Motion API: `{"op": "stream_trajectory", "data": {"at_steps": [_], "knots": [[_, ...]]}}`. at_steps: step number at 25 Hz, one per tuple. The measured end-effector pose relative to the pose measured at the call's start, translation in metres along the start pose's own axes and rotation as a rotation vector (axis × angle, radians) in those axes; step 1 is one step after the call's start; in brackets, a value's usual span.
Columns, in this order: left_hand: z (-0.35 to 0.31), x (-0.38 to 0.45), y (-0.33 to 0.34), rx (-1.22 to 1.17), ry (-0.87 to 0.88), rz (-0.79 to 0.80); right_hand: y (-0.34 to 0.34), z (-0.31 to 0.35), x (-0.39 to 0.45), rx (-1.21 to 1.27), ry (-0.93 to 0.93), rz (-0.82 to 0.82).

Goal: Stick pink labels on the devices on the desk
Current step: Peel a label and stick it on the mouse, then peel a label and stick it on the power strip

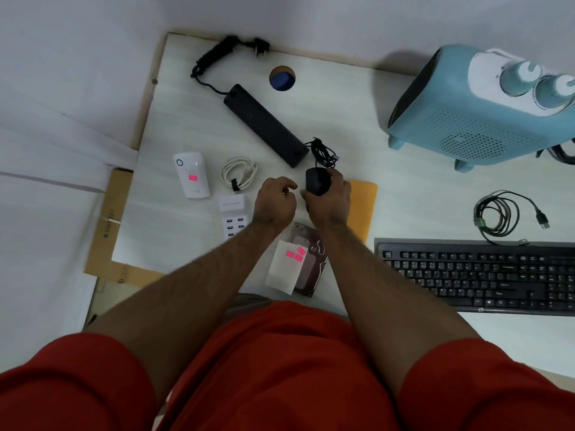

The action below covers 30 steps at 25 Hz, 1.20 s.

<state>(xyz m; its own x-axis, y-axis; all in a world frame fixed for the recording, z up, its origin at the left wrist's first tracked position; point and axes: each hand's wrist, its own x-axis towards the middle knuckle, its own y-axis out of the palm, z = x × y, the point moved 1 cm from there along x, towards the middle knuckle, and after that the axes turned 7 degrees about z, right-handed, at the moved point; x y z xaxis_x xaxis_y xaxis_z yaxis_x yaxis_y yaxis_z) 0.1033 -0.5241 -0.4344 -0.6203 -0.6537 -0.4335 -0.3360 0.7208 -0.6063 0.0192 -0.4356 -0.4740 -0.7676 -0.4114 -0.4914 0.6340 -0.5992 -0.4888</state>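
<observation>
I see one pink label [193, 178] already on the white adapter [192, 174]. My right hand [329, 199] grasps the black mouse [316, 181]; my left hand [274, 202] is loosely curled, empty as far as I can tell. The other devices are unlabelled.

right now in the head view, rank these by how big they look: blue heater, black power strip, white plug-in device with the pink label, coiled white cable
1. blue heater
2. black power strip
3. white plug-in device
4. coiled white cable, close to the device in spread, so that last pair is unsure
</observation>
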Motion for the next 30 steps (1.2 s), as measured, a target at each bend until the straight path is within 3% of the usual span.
{"op": "stream_trajectory", "data": {"at_steps": [7, 12, 15, 21, 24, 30], "knots": [[0.03, -0.008, 0.002, 0.035, -0.06, 0.03, 0.012, 0.004, 0.003, -0.284, 0.037, -0.046], [0.034, -0.012, 0.004, 0.06, -0.042, 0.05, 0.009, 0.006, -0.013, -0.211, 0.113, -0.086], [0.044, -0.029, 0.006, 0.09, -0.055, 0.098, 0.007, 0.004, -0.04, -0.191, 0.048, -0.163], [0.065, -0.073, 0.028, 0.123, -0.216, 0.163, 0.011, -0.027, -0.069, -0.233, 0.018, 0.141], [0.069, -0.084, 0.034, 0.035, -0.253, 0.14, 0.011, -0.04, -0.077, -0.227, -0.001, 0.178], [0.056, -0.078, 0.016, -0.2, -0.151, 0.013, 0.004, -0.045, -0.082, -0.104, 0.015, 0.284]]}}
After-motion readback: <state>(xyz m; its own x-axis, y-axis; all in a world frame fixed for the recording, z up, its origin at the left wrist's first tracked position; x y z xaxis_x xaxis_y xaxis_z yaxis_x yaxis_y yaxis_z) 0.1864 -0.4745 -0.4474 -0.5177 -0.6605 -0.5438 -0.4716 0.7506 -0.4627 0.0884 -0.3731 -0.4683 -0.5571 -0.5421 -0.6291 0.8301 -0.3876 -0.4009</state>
